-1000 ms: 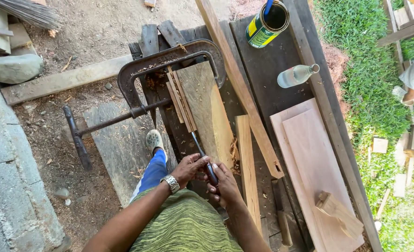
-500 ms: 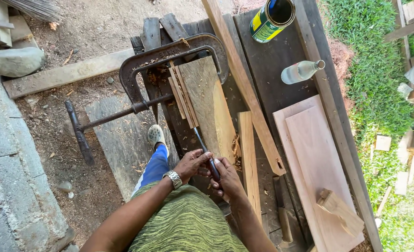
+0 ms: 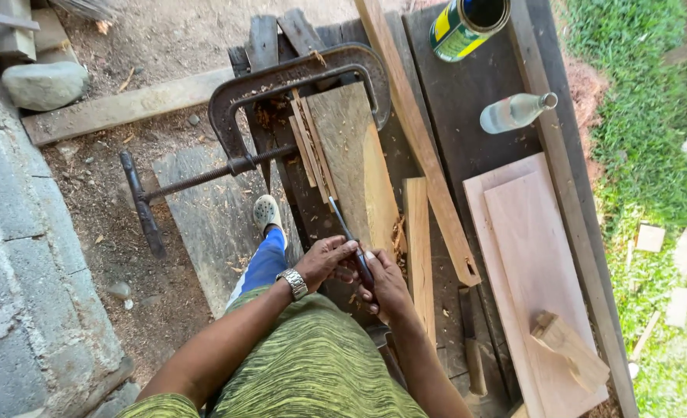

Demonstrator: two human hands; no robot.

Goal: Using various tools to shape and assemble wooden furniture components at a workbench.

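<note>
A dark-handled chisel [image 3: 351, 244] is being gripped by both the left hand [image 3: 326, 262] and right hand [image 3: 383, 280], its long axis running ahead of them along the clamped board [image 3: 351, 162].

Green-and-yellow can [image 3: 467, 27], clear glass bottle [image 3: 516, 113], grey stone [image 3: 45, 83], pale boards [image 3: 533, 271], grass [image 3: 637, 116]

Both my arms reach forward, elbows bent. My left hand [image 3: 326, 262] and right hand [image 3: 386, 280] pressed together, fingers curled closed.
</note>
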